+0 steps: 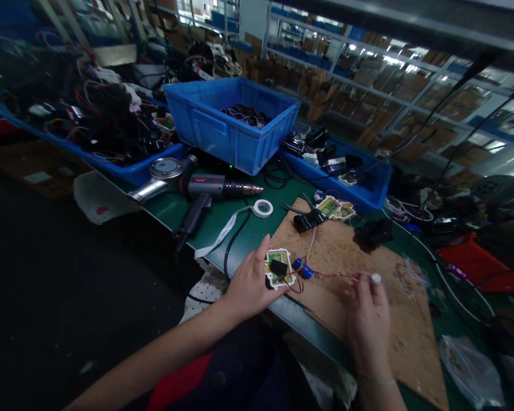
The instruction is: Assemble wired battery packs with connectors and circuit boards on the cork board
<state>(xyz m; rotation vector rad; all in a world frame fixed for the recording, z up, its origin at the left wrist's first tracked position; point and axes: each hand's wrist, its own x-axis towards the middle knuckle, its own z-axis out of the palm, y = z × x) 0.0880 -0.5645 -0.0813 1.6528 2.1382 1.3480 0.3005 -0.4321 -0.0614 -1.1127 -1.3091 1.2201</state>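
Circuit module (279,267), white-rimmed: grasped in left hand (249,284), over the near edge of the table (257,231); likely light, stiff, its thin wires (338,276) fragile, best taken by the rim. Right hand (369,305): fingertips closed on small white piece (376,278), apparently a connector, though blurred.

The case (276,279), squarish with a white rim, rests tilted in the left hand (251,282), its open face up, showing a green-and-yellow inside and a black block (278,268). Just right of it sits a blue part (303,268), with a thin red wire (336,276) stretched nearly straight to the right hand (368,308), where a small round white piece (375,278) shows at the fingertips.
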